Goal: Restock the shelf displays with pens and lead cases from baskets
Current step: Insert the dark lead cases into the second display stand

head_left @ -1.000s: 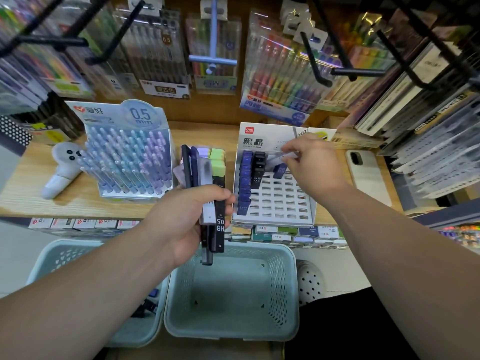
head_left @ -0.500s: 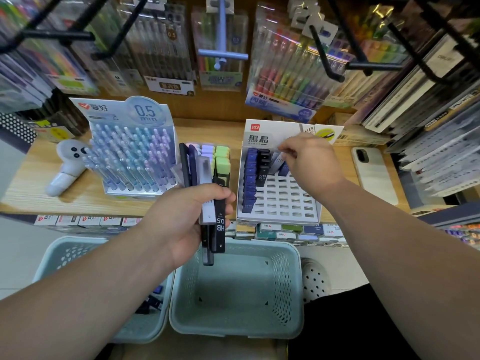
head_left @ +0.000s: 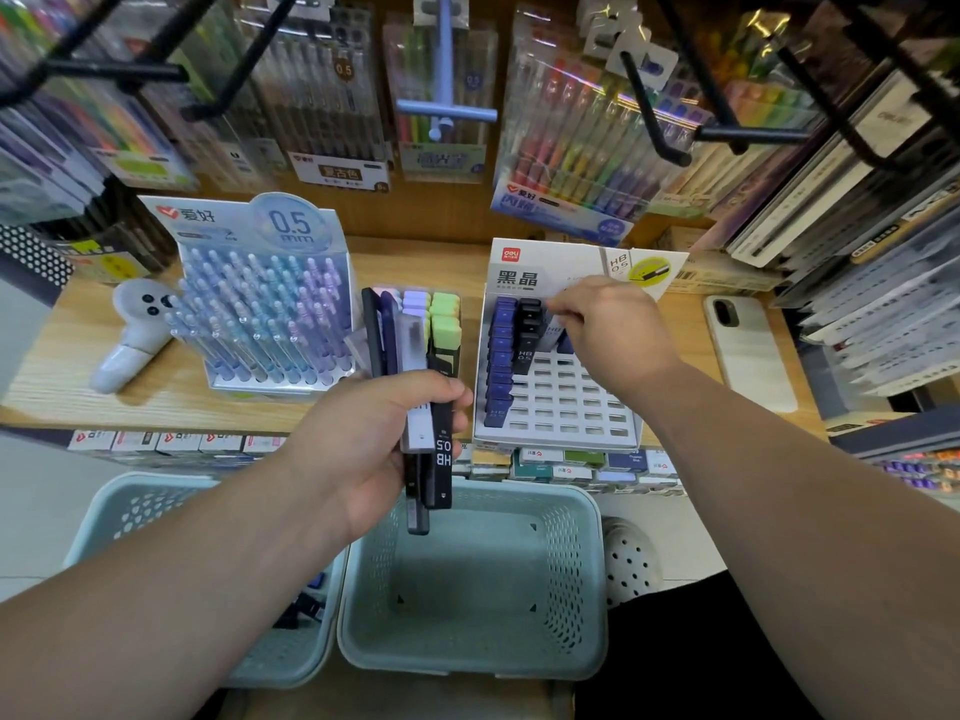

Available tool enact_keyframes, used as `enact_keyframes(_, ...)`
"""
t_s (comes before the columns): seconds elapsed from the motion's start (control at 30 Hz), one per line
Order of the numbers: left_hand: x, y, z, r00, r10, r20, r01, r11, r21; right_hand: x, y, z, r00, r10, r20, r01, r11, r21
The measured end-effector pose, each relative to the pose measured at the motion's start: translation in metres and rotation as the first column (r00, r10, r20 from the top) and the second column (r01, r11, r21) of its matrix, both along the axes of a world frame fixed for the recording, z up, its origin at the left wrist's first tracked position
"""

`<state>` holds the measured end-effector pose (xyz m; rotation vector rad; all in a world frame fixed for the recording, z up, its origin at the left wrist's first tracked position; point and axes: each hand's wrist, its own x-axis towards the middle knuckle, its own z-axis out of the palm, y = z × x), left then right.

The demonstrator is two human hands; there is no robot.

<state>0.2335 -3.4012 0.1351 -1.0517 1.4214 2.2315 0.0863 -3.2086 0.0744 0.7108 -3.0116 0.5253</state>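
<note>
My left hand (head_left: 374, 433) grips a fanned bundle of lead cases (head_left: 410, 387), black, navy and clear, held upright above the middle basket (head_left: 582, 574). My right hand (head_left: 608, 324) is over the top rows of the white slotted lead case display (head_left: 561, 407), its fingertips pinched on a clear lead case (head_left: 551, 332) at a slot. A navy column and part of a black column (head_left: 527, 335) are filled; most slots stand bare. A pen display (head_left: 260, 314) marked 0.5 mm, full of pastel pens, stands to the left.
A second basket (head_left: 130, 506) at lower left holds a few dark cases. A white handheld device (head_left: 137, 330) lies left on the wooden shelf (head_left: 67, 376); a phone (head_left: 748, 350) lies right. Green and lilac erasers (head_left: 441, 319) sit between the displays. Black hooks with pen packs overhang.
My right hand has shifted slightly left and down onto the display's top rows with the clear case. My left hand has kept its bundle still.
</note>
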Motion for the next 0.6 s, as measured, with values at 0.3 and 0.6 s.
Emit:
enact_keyframes(0.3,-0.001,0.003,0.002,1.0,0.004,-0.007,-0.003,0.998,0.058,0.007,-0.009,0.009,0.993,-0.026,-0.117,0.019,0.998,-0.058)
enact_keyframes(0.6,0.008,0.012,0.013,0.99,-0.087,-0.113,0.1,0.988,0.121,0.065,-0.036,0.076,0.629,0.359,0.69,0.177,0.798,-0.577)
